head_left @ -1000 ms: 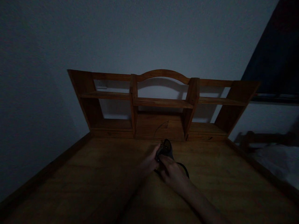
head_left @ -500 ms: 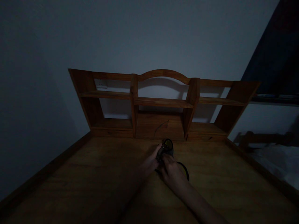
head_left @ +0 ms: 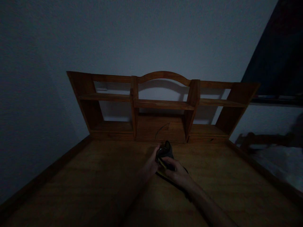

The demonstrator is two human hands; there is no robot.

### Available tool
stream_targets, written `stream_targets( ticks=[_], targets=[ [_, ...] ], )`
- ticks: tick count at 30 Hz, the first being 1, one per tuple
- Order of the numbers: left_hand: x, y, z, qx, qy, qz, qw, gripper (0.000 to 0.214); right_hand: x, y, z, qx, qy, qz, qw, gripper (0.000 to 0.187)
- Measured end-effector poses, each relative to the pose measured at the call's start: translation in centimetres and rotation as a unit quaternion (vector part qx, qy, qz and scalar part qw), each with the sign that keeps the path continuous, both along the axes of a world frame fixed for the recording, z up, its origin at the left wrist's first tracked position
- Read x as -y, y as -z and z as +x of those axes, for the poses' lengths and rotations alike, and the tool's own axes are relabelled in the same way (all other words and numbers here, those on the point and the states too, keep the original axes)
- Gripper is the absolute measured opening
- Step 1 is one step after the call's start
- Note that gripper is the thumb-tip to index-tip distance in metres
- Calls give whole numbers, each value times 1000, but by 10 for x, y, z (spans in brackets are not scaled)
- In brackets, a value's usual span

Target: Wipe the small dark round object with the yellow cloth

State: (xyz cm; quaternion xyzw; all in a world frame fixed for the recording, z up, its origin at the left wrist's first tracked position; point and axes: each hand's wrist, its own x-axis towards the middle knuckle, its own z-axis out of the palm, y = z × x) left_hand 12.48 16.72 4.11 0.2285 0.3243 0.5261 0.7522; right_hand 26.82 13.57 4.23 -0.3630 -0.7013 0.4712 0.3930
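In the dim light I see a small dark object [head_left: 161,152] with a glossy part, held just above the wooden desk top. Its exact kind is hard to make out. A black-and-yellow strap [head_left: 163,174] runs from it, trailing down to the right beneath my right hand. At its far end a dark loop [head_left: 168,146] stands up. My left hand [head_left: 152,161] grips the object from the left side, fingers closed and partly hidden. Over its near side, my right hand [head_left: 176,171] pinches a yellow-edged piece of the strap between thumb and fingers.
A wooden desk [head_left: 94,176] spreads beneath my hands. Behind it stands a wooden shelf unit [head_left: 163,104] with several compartments, against a pale wall [head_left: 142,37]. On the right are a dark window-like panel [head_left: 279,56] and pale crumpled cloth [head_left: 281,164].
My right hand has turned, bringing the yellow-edged strap piece into view between its fingers. The far loop has narrowed, and the strap now trails lower to the right. My view shifted slightly.
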Motion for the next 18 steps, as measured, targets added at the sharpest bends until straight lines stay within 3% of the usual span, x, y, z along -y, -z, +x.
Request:
stream_targets(
  ticks=[4,7,12,18],
  targets=[
    [4,-4,-3,-7,11,4,1000,43,-4,12,-1,-82,-64,-48,993,61],
    [4,1,-7,-1,26,17,1000,48,-1,14,-4,-58,-71,-40,995,71],
    [0,10,-10,40,40,34,998,48,4,5,-2,55,-25,18,998,65],
    [-1,8,-8,39,41,29,998,46,4,-3,5,137,0,64,989,57]
  ],
)
